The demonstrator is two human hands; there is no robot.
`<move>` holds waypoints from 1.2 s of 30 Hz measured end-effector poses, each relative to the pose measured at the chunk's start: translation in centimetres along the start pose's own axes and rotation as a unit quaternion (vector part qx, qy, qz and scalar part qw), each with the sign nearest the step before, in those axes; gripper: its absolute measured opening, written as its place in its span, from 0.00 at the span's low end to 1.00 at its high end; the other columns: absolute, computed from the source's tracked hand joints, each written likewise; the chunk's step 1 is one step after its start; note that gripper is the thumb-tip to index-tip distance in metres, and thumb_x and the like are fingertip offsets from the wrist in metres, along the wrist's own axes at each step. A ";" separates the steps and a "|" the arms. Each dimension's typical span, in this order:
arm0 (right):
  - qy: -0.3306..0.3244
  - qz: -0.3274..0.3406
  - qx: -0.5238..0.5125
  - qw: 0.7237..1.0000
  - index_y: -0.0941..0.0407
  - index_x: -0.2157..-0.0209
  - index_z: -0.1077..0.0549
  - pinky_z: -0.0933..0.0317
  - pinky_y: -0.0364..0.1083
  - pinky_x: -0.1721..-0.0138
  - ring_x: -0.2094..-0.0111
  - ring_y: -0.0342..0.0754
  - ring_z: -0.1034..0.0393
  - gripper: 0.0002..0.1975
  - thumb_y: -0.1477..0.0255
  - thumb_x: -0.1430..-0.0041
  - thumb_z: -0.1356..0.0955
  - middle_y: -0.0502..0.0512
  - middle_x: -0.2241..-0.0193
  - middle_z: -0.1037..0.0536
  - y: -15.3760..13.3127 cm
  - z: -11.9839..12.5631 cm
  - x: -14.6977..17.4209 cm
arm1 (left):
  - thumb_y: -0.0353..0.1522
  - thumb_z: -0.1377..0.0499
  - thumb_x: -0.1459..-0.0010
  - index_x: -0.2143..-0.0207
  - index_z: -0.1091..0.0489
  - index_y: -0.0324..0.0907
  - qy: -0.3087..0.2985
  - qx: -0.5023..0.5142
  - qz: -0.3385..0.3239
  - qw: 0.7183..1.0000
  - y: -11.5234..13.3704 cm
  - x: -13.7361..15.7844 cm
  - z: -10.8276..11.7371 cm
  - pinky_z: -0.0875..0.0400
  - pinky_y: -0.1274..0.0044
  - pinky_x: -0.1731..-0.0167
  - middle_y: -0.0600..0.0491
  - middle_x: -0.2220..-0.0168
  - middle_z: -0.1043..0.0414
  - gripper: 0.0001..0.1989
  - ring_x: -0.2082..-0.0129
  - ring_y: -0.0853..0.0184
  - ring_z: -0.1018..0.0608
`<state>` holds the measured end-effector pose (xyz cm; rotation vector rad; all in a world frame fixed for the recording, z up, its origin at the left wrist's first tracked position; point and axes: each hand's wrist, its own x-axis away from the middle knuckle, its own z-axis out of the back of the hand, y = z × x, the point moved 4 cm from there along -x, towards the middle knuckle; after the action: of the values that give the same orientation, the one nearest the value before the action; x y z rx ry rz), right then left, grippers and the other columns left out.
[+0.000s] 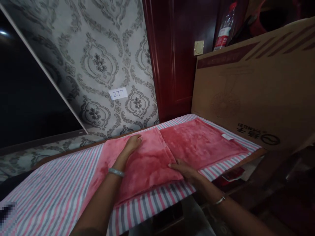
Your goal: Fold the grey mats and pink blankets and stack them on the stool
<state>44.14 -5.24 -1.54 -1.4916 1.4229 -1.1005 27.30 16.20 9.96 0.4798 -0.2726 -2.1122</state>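
Note:
A pink plush cloth (152,164) lies on a striped sheet, its left part folded over so that a thick double layer ends in an edge near the middle. My left hand (134,143) rests on top of the folded part near its far side, fingers extended over the pile. At the near corner of that folded edge, my right hand (184,168) grips the cloth, thumb on top and the other fingers partly hidden. To the right the cloth's other part (197,141) is spread flat, with a small white label (226,137) by its far right edge.
The striped sheet (54,183) covers a table against a patterned wall (103,59). A large cardboard box (246,85) stands at the right end, with a plastic bottle (223,32) by its top. A dark screen (29,88) is on the left. A paper marked 277 (118,93) hangs on the wall.

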 end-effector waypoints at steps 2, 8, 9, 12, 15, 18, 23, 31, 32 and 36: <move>0.024 0.006 0.024 0.999 0.55 0.56 0.23 0.32 0.57 0.49 0.54 0.60 0.25 0.30 0.52 0.58 0.23 0.60 0.57 0.19 0.3 0.3 0.2 | 0.31 0.45 0.39 0.46 0.27 0.37 -0.032 -0.007 -0.016 0.999 2.4 -3.1 -1.9 0.33 0.72 0.42 0.42 0.42 0.27 0.20 0.42 0.60 0.26; 0.040 0.028 0.059 0.997 0.60 0.52 0.24 0.33 0.58 0.49 0.52 0.63 0.26 0.35 0.49 0.55 0.27 0.63 0.55 0.20 0.3 0.2 0.9 | 0.33 0.42 0.38 0.50 0.26 0.39 -0.071 -0.038 0.011 0.997 5.2 -9.2 -6.3 0.32 0.67 0.45 0.40 0.44 0.26 0.15 0.44 0.55 0.24; 0.048 0.029 0.061 0.997 0.60 0.52 0.24 0.33 0.58 0.49 0.52 0.63 0.26 0.35 0.49 0.56 0.26 0.64 0.55 0.20 0.4 0.2 0.9 | 0.33 0.41 0.39 0.54 0.25 0.39 -0.075 -0.042 0.019 0.996 5.1 -9.9 -6.9 0.31 0.67 0.47 0.40 0.47 0.24 0.13 0.46 0.54 0.23; 0.076 0.034 0.040 0.996 0.60 0.52 0.24 0.33 0.58 0.49 0.52 0.63 0.26 0.37 0.48 0.59 0.26 0.64 0.55 0.20 1.1 -0.1 0.6 | 0.33 0.38 0.42 0.65 0.23 0.38 -0.084 -0.054 0.038 0.994 4.7 -11.4 -7.9 0.30 0.68 0.53 0.41 0.58 0.20 0.07 0.54 0.53 0.20; 0.066 0.039 -0.007 0.997 0.59 0.50 0.25 0.33 0.59 0.48 0.52 0.62 0.26 0.39 0.48 0.58 0.26 0.63 0.54 0.21 1.5 -0.6 0.6 | 0.31 0.38 0.44 0.69 0.24 0.39 -0.066 -0.064 0.040 0.995 4.8 -12.9 -7.7 0.30 0.69 0.56 0.43 0.63 0.20 0.05 0.58 0.54 0.20; 0.060 0.024 -0.011 0.998 0.59 0.48 0.26 0.32 0.59 0.50 0.53 0.62 0.25 0.37 0.48 0.54 0.27 0.63 0.54 0.21 0.3 -0.3 1.3 | 0.31 0.44 0.39 0.63 0.24 0.40 -0.010 -0.061 0.016 0.998 5.8 -14.8 -6.7 0.32 0.71 0.55 0.44 0.59 0.21 0.09 0.56 0.58 0.22; 0.193 0.044 0.069 0.978 0.58 0.56 0.23 0.30 0.59 0.51 0.54 0.63 0.25 0.33 0.49 0.57 0.27 0.64 0.55 0.20 -2.6 4.4 2.5 | 0.32 0.47 0.36 0.57 0.25 0.40 0.037 -0.041 -0.014 0.998 8.0 -16.6 -7.6 0.32 0.73 0.54 0.44 0.54 0.22 0.12 0.53 0.61 0.23; 0.176 0.020 0.065 0.982 0.59 0.58 0.22 0.29 0.59 0.54 0.56 0.63 0.24 0.36 0.45 0.60 0.26 0.64 0.59 0.19 -0.1 7.4 2.2 | 0.31 0.43 0.39 0.44 0.29 0.36 -0.015 0.000 -0.024 1.000 7.3 -14.7 -10.8 0.30 0.69 0.46 0.40 0.47 0.24 0.21 0.46 0.55 0.23; 0.167 0.016 0.065 0.984 0.59 0.58 0.21 0.29 0.59 0.54 0.56 0.63 0.24 0.36 0.45 0.60 0.25 0.64 0.60 0.19 -0.1 7.4 2.3 | 0.31 0.44 0.39 0.42 0.31 0.36 -0.019 0.002 -0.028 0.999 6.9 -14.4 -10.2 0.31 0.68 0.44 0.39 0.45 0.25 0.23 0.44 0.55 0.25; 0.145 -0.009 0.070 0.987 0.58 0.57 0.20 0.29 0.59 0.52 0.55 0.63 0.24 0.34 0.46 0.59 0.25 0.63 0.61 0.18 -1.3 7.5 3.0 | 0.32 0.43 0.39 0.44 0.28 0.36 -0.077 0.006 -0.045 0.996 4.1 -12.4 -6.3 0.30 0.69 0.45 0.42 0.47 0.23 0.22 0.47 0.55 0.22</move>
<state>51.67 -8.35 -2.54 -1.2857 1.4915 -1.4440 39.35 24.24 8.68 0.3422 -0.3578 -2.2412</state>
